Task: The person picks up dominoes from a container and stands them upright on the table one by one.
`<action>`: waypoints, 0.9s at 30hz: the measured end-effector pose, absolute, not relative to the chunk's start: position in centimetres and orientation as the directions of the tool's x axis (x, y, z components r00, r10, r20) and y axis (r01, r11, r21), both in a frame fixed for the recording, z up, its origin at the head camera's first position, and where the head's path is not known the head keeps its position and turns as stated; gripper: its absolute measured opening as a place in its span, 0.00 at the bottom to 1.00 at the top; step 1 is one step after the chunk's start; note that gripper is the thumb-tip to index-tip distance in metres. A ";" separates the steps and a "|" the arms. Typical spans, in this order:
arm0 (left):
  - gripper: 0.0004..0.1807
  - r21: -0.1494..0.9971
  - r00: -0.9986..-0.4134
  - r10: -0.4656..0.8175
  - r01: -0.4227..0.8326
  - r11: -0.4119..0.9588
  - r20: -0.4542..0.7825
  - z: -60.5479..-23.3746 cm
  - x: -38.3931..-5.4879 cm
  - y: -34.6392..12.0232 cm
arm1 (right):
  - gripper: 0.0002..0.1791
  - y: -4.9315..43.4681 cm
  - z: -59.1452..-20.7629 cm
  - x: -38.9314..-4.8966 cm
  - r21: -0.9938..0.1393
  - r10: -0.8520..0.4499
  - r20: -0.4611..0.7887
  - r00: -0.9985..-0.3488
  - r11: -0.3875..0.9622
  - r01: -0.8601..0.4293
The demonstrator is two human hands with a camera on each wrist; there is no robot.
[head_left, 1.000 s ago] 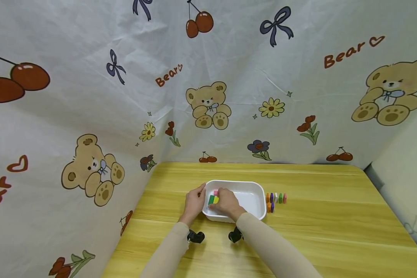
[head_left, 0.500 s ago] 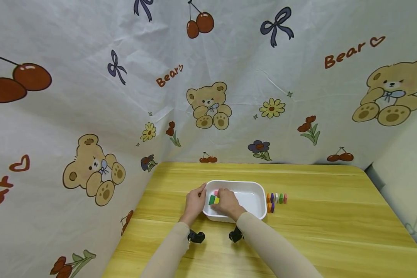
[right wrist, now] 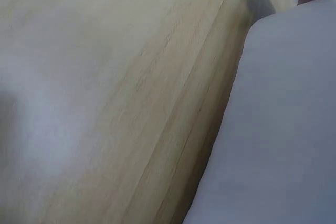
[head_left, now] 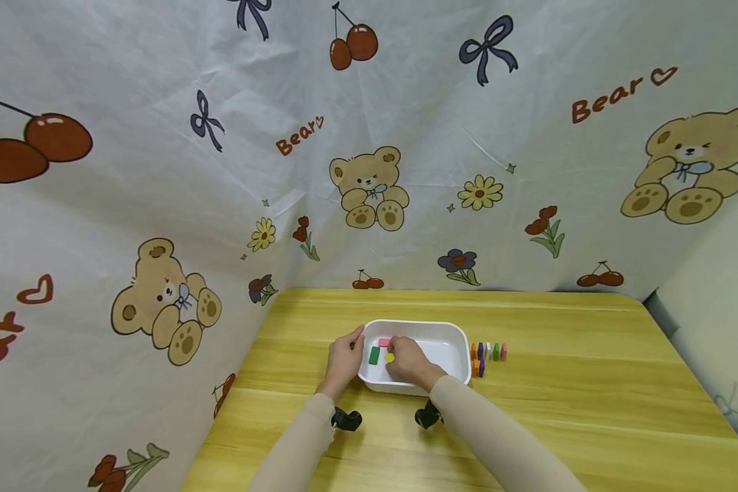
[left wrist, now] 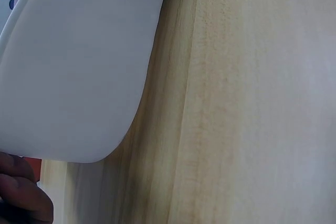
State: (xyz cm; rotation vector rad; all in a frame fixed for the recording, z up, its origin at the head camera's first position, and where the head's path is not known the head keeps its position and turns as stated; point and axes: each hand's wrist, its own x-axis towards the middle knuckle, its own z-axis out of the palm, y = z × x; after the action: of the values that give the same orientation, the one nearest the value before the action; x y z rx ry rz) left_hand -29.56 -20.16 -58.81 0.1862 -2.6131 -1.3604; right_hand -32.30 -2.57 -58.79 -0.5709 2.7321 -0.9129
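Note:
A white plastic tray (head_left: pixel 436 326) stands on the table. At its left end my left hand (head_left: pixel 343 359) grips the rim; in the left wrist view curled fingers (left wrist: pixel 23 190) show right at the tray's corner. Inside the tray, my right hand (head_left: pixel 408 361) reaches down with fingers round a small yellow block (head_left: pixel 390 357), mostly hidden by them. A flat green block (head_left: pixel 374 355) lies on the tray floor between the hands. Behind the right fingers lies a pink block (head_left: pixel 384 342), partly covered. The right wrist view shows mainly the tray's outer wall (right wrist: pixel 278 124).
Just right of the tray, several thin coloured blocks (head_left: pixel 488 351) stand on edge in a row, with an orange block (head_left: pixel 475 368) and a purple block (head_left: pixel 482 368) in front. A patterned cloth (head_left: pixel 430 137) hangs behind the wooden table (head_left: pixel 590 389).
My right hand has shifted a little to the right with the yellow block, opening a gap from the green block. More of the pink block shows. The left hand keeps its place on the rim.

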 end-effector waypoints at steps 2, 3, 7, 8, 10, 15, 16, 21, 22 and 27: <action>0.20 0.815 -0.973 -0.199 -0.020 0.578 0.117 -58.9 -29.6 -20.2 | 0.20 -2.4 -58.9 -32.4 -0.621 -0.430 -0.065 -0.900 0.724 -0.301; 0.20 0.814 -0.973 -0.198 -0.018 0.580 0.120 -58.9 -29.6 -20.2 | 0.22 -2.4 -59.0 -32.5 -0.622 -0.433 -0.064 -0.899 0.722 -0.304; 0.20 0.813 -0.972 -0.198 -0.015 0.583 0.123 -58.9 -29.7 -20.2 | 0.27 -2.4 -59.0 -32.5 -0.613 -0.430 -0.055 -0.901 0.727 -0.310; 0.20 0.814 -0.973 -0.198 -0.018 0.581 0.120 -58.9 -29.7 -20.2 | 0.27 -2.4 -59.0 -32.5 -0.606 -0.426 -0.054 -0.903 0.733 -0.309; 0.19 0.815 -0.974 -0.197 -0.020 0.579 0.116 -58.9 -29.7 -20.2 | 0.25 -2.5 -59.0 -32.5 -0.592 -0.417 -0.059 -0.907 0.746 -0.305; 0.20 0.815 -0.975 -0.192 -0.018 0.580 0.114 -58.8 -29.7 -20.2 | 0.20 -2.8 -58.8 -32.4 -0.567 -0.405 -0.075 -0.911 0.769 -0.295; 0.20 0.815 -0.975 -0.190 -0.017 0.579 0.115 -58.8 -29.7 -20.2 | 0.19 -2.8 -58.8 -32.3 -0.564 -0.405 -0.072 -0.911 0.770 -0.298; 0.20 0.820 -0.975 -0.193 -0.018 0.572 0.113 -58.9 -29.6 -20.2 | 0.15 -2.7 -58.4 -31.9 -0.553 -0.412 -0.038 -0.911 0.767 -0.324; 0.20 0.821 -0.974 -0.195 -0.020 0.570 0.112 -58.9 -29.6 -20.2 | 0.14 -2.6 -58.4 -31.8 -0.554 -0.413 -0.035 -0.910 0.766 -0.326; 0.20 0.821 -0.973 -0.203 -0.024 0.571 0.113 -59.0 -29.6 -20.1 | 0.12 -2.7 -58.5 -32.0 -0.558 -0.417 -0.051 -0.907 0.765 -0.320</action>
State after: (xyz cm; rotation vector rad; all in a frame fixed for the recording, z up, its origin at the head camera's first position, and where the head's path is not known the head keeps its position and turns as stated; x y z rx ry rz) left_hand -29.58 -20.11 -58.98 0.1903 -2.6073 -1.3584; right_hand -31.95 -2.68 -58.47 -0.5875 2.7873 -0.8346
